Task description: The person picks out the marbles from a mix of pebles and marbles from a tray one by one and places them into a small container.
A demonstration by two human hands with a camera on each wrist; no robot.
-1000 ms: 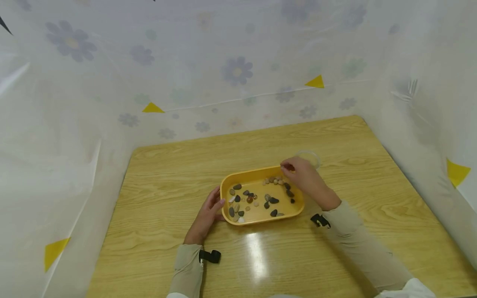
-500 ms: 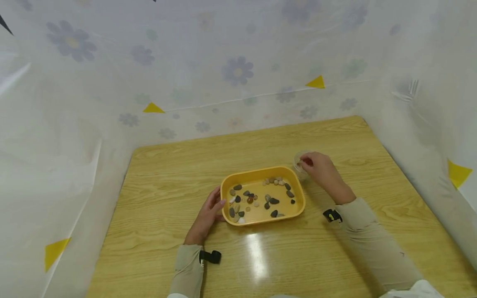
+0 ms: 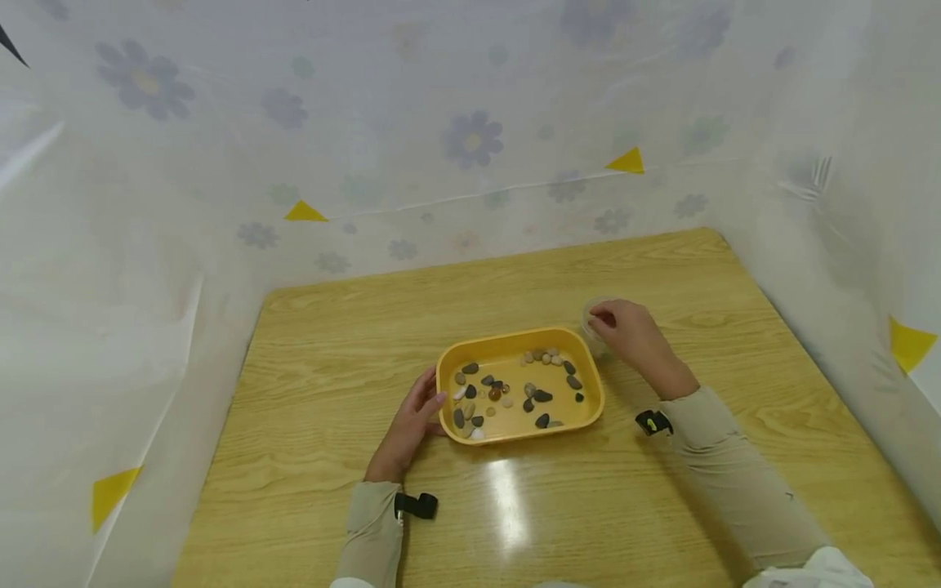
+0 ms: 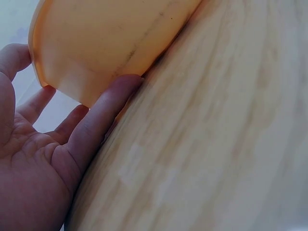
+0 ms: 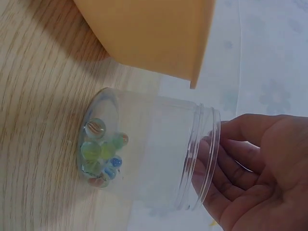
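A yellow plastic tray [image 3: 522, 433] holds scattered dark and pale pebbles [image 3: 541, 396] and a few small glassy pieces, including a brown marble [image 3: 495, 394]. My left hand [image 3: 406, 423] grips its left end, thumb at the rim and fingers along the outside. Beyond the tray's right corner stands a clear plastic jar [image 5: 149, 149], with several glass marbles [image 5: 98, 151] at its bottom. My right hand [image 3: 628, 333] has its bent fingers at the jar's mouth, thumb and fingertips close together. Behind the jar's threaded rim, I cannot tell whether they pinch anything.
A wood-grain table [image 3: 338, 343] bears the tray and jar. White flowered sheeting [image 3: 470, 196] with yellow triangular patches encloses its back and sides. Black straps [image 3: 416, 505] sit at both wrists.
My right hand has moved from the tray's back right corner, outward to the jar, and stays there over the last half second. The left hand and tray keep their places.
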